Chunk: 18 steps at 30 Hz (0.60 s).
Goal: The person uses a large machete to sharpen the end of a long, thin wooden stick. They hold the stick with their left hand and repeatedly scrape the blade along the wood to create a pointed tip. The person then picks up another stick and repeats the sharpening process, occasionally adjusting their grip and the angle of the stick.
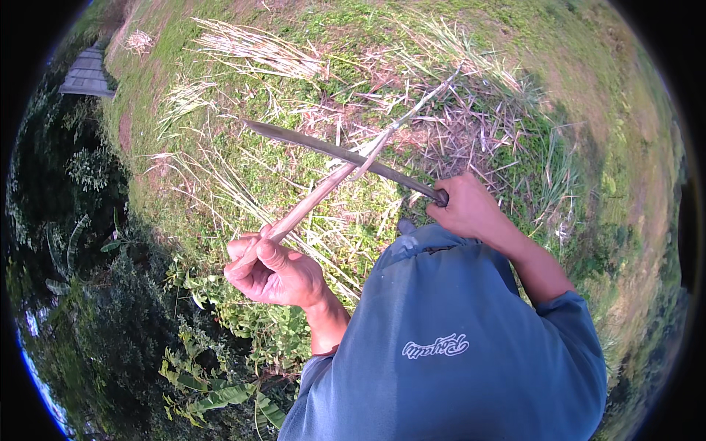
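My left hand [278, 270] is closed around the thick end of a long pale plant stalk [312, 200], which slants up and away to the right and thins toward its far tip. In my right hand [471, 208] is the handle of a machete [316, 142], its long dark blade pointing to the far left. The blade crosses the stalk near the stalk's middle, and a split-off strip of the stalk hangs just beside the crossing. Most of the machete's handle is hidden inside my fist.
A bundle of cut pale stalks [254, 48] lies at the far left, with a smaller green bunch [184, 99] nearer. Dry scraps [471, 132] litter the grass ahead. Dark bushes [95, 294] line the left side, and a grey roof-like structure [88, 72] stands beyond them.
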Motion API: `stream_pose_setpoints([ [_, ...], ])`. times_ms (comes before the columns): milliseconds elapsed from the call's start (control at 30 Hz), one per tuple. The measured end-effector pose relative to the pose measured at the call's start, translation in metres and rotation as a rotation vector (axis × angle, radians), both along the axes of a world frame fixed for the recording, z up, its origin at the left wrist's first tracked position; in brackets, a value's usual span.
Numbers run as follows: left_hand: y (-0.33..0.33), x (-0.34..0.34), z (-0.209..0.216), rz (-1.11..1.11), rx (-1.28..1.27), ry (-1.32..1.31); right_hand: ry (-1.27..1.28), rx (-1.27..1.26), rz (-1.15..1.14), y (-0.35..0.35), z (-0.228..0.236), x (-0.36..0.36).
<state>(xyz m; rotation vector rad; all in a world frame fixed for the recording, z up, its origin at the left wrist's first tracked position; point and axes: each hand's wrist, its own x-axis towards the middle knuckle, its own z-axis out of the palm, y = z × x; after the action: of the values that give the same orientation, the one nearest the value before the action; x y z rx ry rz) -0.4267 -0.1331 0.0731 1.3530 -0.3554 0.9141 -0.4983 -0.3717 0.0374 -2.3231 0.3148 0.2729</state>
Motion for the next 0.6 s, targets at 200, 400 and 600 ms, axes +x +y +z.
stream_pose_setpoints([
  [200, 0.003, 0.001, -0.002, -0.007, 0.008, 0.022, 0.096, -0.207, -0.278, -0.074, -0.133, 0.018],
  [400, 0.013, 0.008, -0.003, 0.213, 0.046, 0.185, 0.094, 0.040, -0.124, -0.011, -0.039, 0.001],
  [600, 0.010, 0.010, 0.001, 0.082, -0.069, 0.242, -0.073, 0.098, 0.133, 0.034, 0.007, -0.004],
])
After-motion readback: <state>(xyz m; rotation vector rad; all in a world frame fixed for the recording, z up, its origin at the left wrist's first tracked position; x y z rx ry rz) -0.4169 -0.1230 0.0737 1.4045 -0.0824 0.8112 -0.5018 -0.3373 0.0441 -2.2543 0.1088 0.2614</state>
